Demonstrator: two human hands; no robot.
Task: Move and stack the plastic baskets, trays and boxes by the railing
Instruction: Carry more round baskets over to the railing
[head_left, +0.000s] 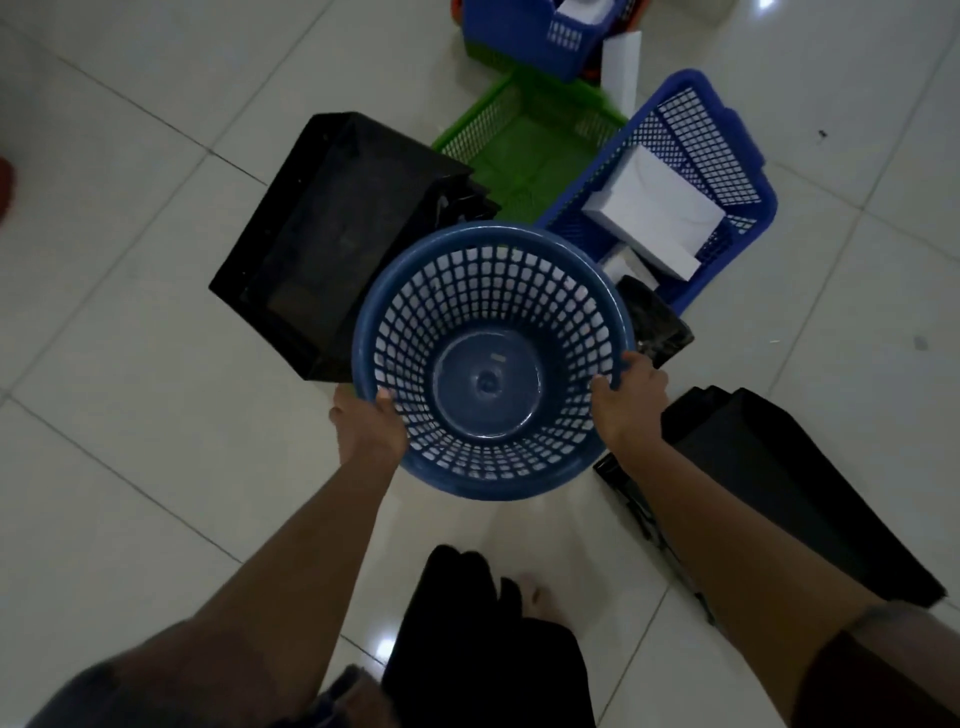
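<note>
Item: round blue basket, in carry, held above the tiled floor.
Left hand and right hand each clasp its rim, thumbs inside; black tray stack left, blue rectangular basket right. Next, probably: choose a resting spot.

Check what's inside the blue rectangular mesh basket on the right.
The blue rectangular mesh basket holds white boxes. The round blue plastic basket that both hands hold covers its near corner, so anything there is hidden.

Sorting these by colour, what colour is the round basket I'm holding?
Blue, the round basket, seen clearly in the head view.
</note>
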